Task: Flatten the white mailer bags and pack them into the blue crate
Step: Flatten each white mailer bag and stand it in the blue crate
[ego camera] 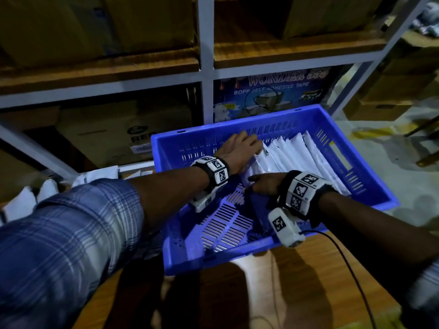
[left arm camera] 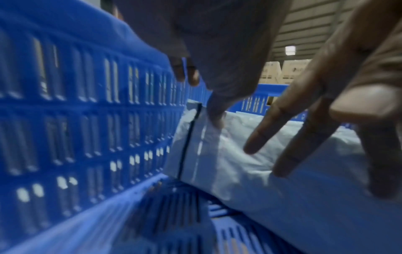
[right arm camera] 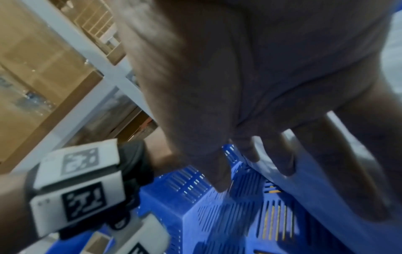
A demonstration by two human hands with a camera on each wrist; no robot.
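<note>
— So, where are the bags (ego camera: 288,154)?

— Inside the crate (ego camera: 361,186), a row of white mailers standing on edge and leaning over one another, filling its right part. Bare slotted floor shows in the near left part.

— And the left hand (ego camera: 240,148)?

— It reaches into the crate at the far end of the row. In the left wrist view its fingers (left arm camera: 280,127) are stretched out and spread over the leftmost bag, tips touching the plastic, with the thumb at the bag's top edge by a dark seam. Whether the thumb pinches that edge, I cannot tell; the fingers look released, pressing rather than grasping.

— The right hand (ego camera: 267,182)?

— At the near end of the same bag, knuckles up. The right wrist view shows its fingers (right arm camera: 280,154) pointing down, fairly straight, tips against the white plastic, not wrapped round anything.

— What else is about?

— More loose white mailers (ego camera: 99,175) lie outside the crate to the left. Behind it stands a grey rack (ego camera: 205,67) holding cartons, one a tape box (ego camera: 268,91). A black cable (ego camera: 351,269) trails from the right wrist camera.
</note>
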